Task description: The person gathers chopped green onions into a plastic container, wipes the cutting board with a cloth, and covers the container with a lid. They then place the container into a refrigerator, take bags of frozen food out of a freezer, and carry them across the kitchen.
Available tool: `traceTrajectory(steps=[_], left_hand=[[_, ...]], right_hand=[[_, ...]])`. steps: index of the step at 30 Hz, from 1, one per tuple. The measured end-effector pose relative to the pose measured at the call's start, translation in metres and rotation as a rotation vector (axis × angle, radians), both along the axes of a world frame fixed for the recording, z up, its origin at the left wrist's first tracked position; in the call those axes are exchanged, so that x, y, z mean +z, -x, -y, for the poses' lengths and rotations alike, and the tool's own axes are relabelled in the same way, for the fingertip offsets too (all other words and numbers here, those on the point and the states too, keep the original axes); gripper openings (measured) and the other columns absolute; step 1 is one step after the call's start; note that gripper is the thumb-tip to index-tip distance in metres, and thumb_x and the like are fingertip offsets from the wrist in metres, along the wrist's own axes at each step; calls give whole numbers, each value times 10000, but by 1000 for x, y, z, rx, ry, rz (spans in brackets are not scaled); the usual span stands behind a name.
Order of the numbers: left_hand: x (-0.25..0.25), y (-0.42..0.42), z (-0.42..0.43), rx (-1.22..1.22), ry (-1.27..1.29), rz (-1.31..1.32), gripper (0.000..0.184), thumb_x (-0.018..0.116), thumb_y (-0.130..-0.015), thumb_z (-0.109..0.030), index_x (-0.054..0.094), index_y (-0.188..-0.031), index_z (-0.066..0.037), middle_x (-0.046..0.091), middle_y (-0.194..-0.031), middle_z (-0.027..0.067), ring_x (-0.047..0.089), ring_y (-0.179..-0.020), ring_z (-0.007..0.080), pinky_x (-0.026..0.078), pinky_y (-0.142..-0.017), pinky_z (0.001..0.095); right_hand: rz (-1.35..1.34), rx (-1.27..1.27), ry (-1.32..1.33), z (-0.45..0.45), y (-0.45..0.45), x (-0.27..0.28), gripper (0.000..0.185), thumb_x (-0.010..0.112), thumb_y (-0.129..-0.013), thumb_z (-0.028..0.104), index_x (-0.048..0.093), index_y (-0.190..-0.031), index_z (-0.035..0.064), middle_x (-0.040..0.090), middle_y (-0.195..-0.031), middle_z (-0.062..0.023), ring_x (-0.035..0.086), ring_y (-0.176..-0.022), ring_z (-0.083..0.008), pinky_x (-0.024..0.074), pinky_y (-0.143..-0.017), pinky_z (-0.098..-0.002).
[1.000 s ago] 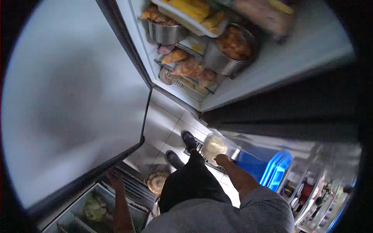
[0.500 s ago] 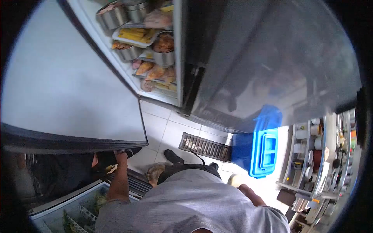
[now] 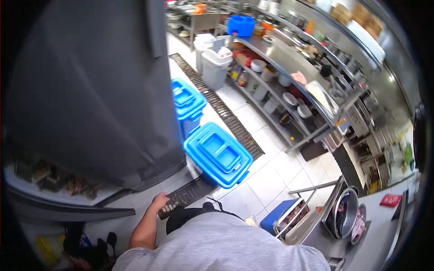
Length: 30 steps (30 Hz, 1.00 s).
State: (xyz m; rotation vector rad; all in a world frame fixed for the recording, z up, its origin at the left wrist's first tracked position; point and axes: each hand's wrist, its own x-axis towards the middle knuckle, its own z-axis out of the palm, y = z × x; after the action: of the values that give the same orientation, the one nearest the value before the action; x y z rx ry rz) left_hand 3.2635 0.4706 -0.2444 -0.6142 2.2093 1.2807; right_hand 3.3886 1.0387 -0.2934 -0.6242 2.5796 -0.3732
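Note:
My left hand (image 3: 160,200) hangs in front of me over the floor grate (image 3: 192,190), its fingers loosely bent with nothing seen in them. The half-open door (image 3: 77,213) of the dark fridge (image 3: 99,90) is close to its left. My right hand is hidden behind my body and grey sleeve. A small pale yellowish thing (image 3: 251,221) shows at the right side of my body; what it is, and whether I hold it, I cannot tell. Nearest ahead stands a blue lidded bin (image 3: 219,155).
A second blue bin (image 3: 187,99) and white bins (image 3: 215,65) stand beyond. Right of them is a steel shelf table (image 3: 289,67) with containers. A blue cooler box (image 3: 280,216) and a metal bowl (image 3: 347,210) are at right. Another person (image 3: 79,244) is at lower left.
My view has swung right, from the open fridge to the bins and shelf table. My left hand, earlier at the fridge door's edge, is now apart from it.

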Motion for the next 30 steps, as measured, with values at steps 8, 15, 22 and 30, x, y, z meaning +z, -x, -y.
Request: traceTrajectory(steps=[8, 15, 22, 30], left_hand=[[132, 161, -138, -857, 93, -183, 436, 680, -824, -239, 603, -1222, -80, 669, -1046, 104, 644, -949, 221, 498, -848, 340], [111, 249, -289, -808, 102, -200, 435, 667, -804, -315, 634, -1178, -95, 702, -941, 132, 670, -866, 291, 526, -771, 393], [16, 264, -447, -999, 144, -151, 414, 644, -803, -353, 674, -1116, -83, 693, -1006, 159, 660, -929, 315, 510, -841, 416], [-27, 349, -485, -1102, 487, 30, 338, 552, -811, -315, 726, -950, -61, 676, -1044, 194, 649, -950, 365, 501, -862, 466]], right_hand=[[-81, -271, -39, -44, -51, 24, 241, 606, -752, 254, 692, -726, 30, 656, -750, -192, 633, -692, -384, 486, -665, -499], [97, -690, -7, -131, 16, 33, 262, 619, -762, 270, 704, -780, 23, 658, -757, -187, 640, -709, -375, 490, -667, -483], [121, -745, 22, -284, 139, 45, 271, 622, -765, 278, 706, -794, 22, 658, -759, -185, 642, -715, -372, 491, -668, -479], [125, -659, 49, -413, 283, 63, 282, 626, -768, 287, 707, -810, 20, 659, -762, -183, 643, -723, -368, 493, -669, -475]])
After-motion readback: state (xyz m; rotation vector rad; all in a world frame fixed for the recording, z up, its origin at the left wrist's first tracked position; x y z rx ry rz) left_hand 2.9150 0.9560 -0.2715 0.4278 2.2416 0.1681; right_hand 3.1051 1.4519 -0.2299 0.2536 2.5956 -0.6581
